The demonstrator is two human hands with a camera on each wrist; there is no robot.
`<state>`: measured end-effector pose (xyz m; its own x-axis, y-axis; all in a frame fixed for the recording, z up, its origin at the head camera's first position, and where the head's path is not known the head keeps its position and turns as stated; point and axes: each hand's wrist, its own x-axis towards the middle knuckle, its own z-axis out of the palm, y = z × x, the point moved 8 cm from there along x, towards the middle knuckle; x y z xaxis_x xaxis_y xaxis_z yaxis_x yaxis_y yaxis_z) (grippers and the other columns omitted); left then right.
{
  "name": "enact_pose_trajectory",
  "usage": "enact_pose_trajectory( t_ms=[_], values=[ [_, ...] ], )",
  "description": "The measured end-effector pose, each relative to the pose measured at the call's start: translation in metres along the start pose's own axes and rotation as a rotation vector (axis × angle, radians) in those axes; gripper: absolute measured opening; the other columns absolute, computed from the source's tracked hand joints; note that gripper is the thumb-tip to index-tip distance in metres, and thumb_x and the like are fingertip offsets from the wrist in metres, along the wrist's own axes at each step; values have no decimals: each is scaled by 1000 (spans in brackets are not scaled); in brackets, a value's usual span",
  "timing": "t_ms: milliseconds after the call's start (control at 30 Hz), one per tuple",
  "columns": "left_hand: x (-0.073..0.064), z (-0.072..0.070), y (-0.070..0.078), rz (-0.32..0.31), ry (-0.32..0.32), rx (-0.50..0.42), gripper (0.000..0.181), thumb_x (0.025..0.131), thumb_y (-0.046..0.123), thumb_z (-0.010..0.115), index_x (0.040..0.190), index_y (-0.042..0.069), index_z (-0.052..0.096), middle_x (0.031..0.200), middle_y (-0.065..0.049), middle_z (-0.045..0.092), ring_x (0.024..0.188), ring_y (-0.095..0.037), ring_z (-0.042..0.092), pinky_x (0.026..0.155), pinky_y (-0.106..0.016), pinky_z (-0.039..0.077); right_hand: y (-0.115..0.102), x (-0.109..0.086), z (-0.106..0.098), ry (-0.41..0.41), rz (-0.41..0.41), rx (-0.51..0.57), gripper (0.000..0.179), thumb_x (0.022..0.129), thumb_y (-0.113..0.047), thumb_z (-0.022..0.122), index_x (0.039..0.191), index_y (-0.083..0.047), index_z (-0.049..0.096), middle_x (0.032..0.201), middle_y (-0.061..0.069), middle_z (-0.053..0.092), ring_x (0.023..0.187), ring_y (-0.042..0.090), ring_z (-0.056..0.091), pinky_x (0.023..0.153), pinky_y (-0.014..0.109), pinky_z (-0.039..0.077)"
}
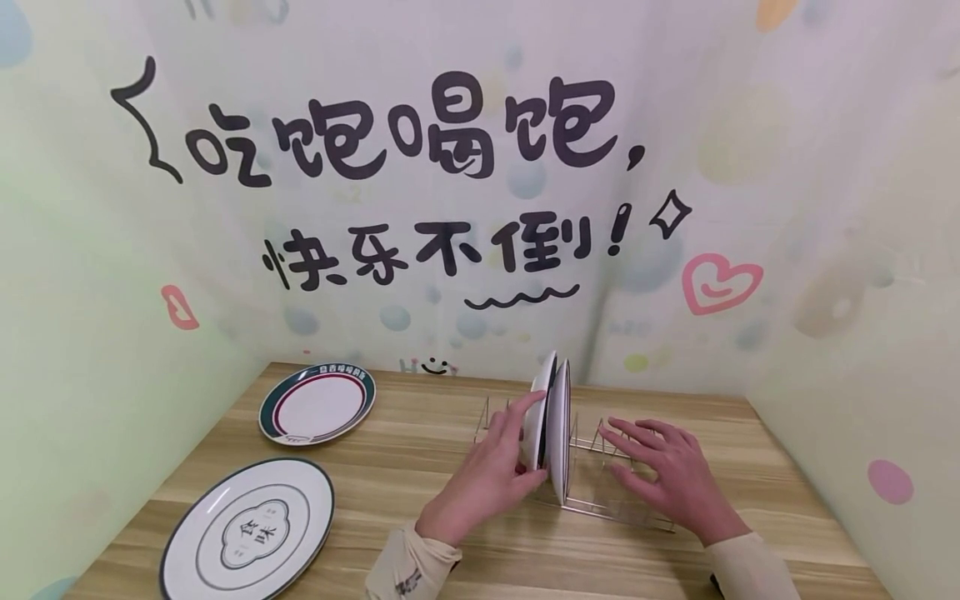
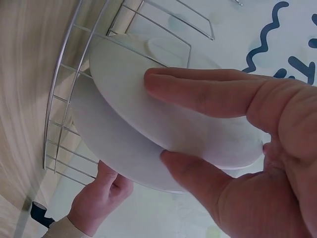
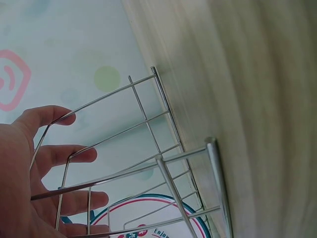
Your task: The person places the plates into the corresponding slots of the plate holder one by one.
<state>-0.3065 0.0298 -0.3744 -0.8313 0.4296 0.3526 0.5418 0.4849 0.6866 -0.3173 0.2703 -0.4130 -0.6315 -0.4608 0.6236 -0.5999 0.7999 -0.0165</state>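
Head view showed the first plate point(image 1: 534, 429) standing on its edge in a wire rack point(image 3: 219, 183), with the second plate point(image 1: 557, 442) close by at its three o'clock. What seemed to matter most was how the first plate lay from the left fingers: right at their two o'clock, with its back to them. Its long way ran from six o'clock up to twelve, and the top leaned a bit toward one.

The left hand point(image 1: 487, 475) was the nearer one. Its fingers lay almost straight on the white back, not curled, and its thumb reached the edge near the second plate. Its wrist came in from seven o'clock.

The right hand point(image 1: 667, 475) was at four o'clock from the plates, fingers loose and spread by the rack's end wires, holding no plate.

Farther out, a green-rimmed plate point(image 1: 318, 406) lay at nine o'clock and a big white plate point(image 1: 303, 546) at eight, both on the wooden table point(image 1: 390, 467). A pale wall point(image 1: 360, 204) with dark words stood at twelve.
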Motion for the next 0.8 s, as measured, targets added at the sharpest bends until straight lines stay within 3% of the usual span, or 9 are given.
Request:
enact_pose_trajectory(
  t_ms=[300,567,800],
  values=[
    [-3,3,-3,-9,-92,-37,114,82,6,88,162,39,15,131,-14,51,106,-26,65,72,-21,55,-1,1,-1,3,-5,-4,53,88,-37,77,140,-28,68,139,-1,66,120,34,59,92,65,42],
    [-1,6,-16,-66,-138,-160,122,80,8,90,163,41,7,120,-11,56,90,-17,69,72,-23,58,0,0,0,7,-2,9,54,88,-36,78,141,-29,67,139,-2,66,120,34,59,92,65,41],
    [0,4,-29,-131,-160,-208,130,76,20,94,162,47,1,99,-2,66,75,-12,66,71,-29,57,1,0,1,6,-1,9,55,88,-36,78,141,-29,67,140,-2,66,120,35,58,92,66,41]
  ],
)
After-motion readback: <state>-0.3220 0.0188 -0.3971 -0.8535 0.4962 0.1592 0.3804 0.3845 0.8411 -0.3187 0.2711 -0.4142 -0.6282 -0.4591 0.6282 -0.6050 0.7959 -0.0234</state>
